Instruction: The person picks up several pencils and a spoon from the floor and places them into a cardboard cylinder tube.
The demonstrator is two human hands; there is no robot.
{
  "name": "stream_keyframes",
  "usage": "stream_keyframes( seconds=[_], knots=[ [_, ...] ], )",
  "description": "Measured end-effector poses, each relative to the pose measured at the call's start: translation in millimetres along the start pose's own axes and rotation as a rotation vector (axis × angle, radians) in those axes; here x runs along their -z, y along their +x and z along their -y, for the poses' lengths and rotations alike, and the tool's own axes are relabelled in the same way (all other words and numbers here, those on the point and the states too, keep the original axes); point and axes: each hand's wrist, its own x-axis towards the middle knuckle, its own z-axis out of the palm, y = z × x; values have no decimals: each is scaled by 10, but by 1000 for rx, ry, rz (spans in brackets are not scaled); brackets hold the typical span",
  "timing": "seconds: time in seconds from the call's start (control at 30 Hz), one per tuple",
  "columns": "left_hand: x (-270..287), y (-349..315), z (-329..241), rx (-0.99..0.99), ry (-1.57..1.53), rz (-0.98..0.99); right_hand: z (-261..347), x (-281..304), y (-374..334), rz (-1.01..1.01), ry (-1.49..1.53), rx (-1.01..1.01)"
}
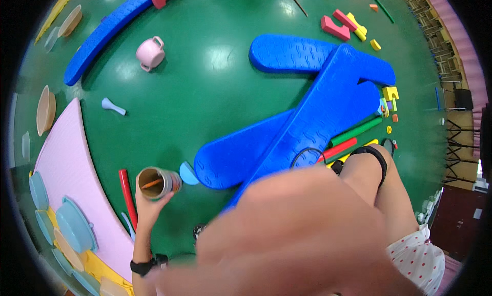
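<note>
My left hand (pixel 150 206), with a black band at its wrist, is wrapped round a cylindrical can (pixel 176 182). The can's open end shows a brown inside and an orange stick (pixel 152 184) lying in it. A light-blue half-disc (pixel 188 173) sits just right of the can, and to its left a red rod (pixel 127 196) lies on the floor. My right hand (pixel 302 229) looms very large and blurred close to the camera; its fingers cannot be made out, and it covers much of the lower middle. Behind it, crossed blue planks (pixel 312 104) lie on the green floor.
A bent knee (pixel 366 168) with a black strap is at the right, by green (pixel 356 132) and red rods (pixel 338 149). A pink two-handled pot (pixel 150 54) and pale-blue dumbbell-shaped piece (pixel 113 106) lie farther off. Blue basins (pixel 76 225) border a pink mat (pixel 72 157) at left.
</note>
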Motion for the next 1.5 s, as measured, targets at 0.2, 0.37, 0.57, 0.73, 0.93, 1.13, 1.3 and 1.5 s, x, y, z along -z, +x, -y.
stream_keyframes(
  seconds=[0.2, 0.37, 0.57, 0.73, 0.93, 1.13, 1.3, 1.5],
  knots=[
    [513, -228, -543, -63, 120, -24, -915, 652, -886, 750, -581, -322],
    [1289, -899, -1423, -2, 138, 22, 101, 1850, -1328, 1397, -903, -867],
    [1854, -1906, -2942, -89, 229, -9, 2094, 2966, -604, 1363, -506, -1422],
    [2033, -2549, -4166, 57, -167, -99, 2941, 3325, 78, 689, -143, -1875],
    [2413, -2568, -4907, 6, -203, -81, 2985, 3260, 738, 663, -256, -1482],
    [2814, -2457, -5334, -55, -219, -155, 2475, 3849, 1381, 104, -347, -1275],
    [3065, -2516, -5268, -115, -156, -283, 2030, 4425, 2606, -52, -377, -1106],
    [3254, -2537, -5360, 41, -413, -367, 2153, 4976, 3892, 88, -492, -881]
  ],
)
